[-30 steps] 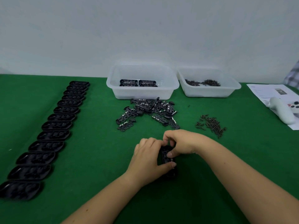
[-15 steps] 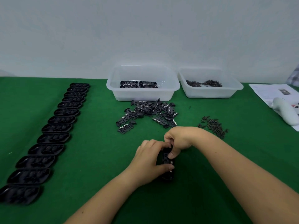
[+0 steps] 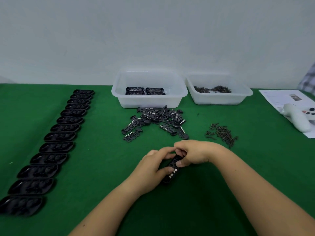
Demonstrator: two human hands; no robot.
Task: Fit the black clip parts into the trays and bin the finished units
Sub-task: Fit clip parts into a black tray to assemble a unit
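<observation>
Both hands met at the centre of the green tabletop [image 3: 102, 167], working one black tray unit [image 3: 172, 169]. The left hand [image 3: 151, 169] was closed round its left side, thumb pressed on the near end beside small silver contacts. The right hand [image 3: 192, 154] was pinched on the far end from above, fingers curled over the top. The unit lay tilted between them, low over the cloth; contact with the cloth could not be told.

Just beyond the hands sat a loose pile of black clip parts [image 3: 153, 123], touching the front of the left clear bin [image 3: 150, 101]. That bin held a few finished units [image 3: 144, 91] lying flat at the back. The right clear bin [image 3: 219, 99], just beside it, held dark screws [image 3: 213, 89]. A small heap of loose screws [image 3: 221, 135] lay right of the clip pile, near the right wrist.

Far left, a row of empty black trays [image 3: 56, 145] ran in a slanted line from near edge to back. Far right, a white handheld device [image 3: 296, 118] rested on a printed sheet [image 3: 281, 97].
</observation>
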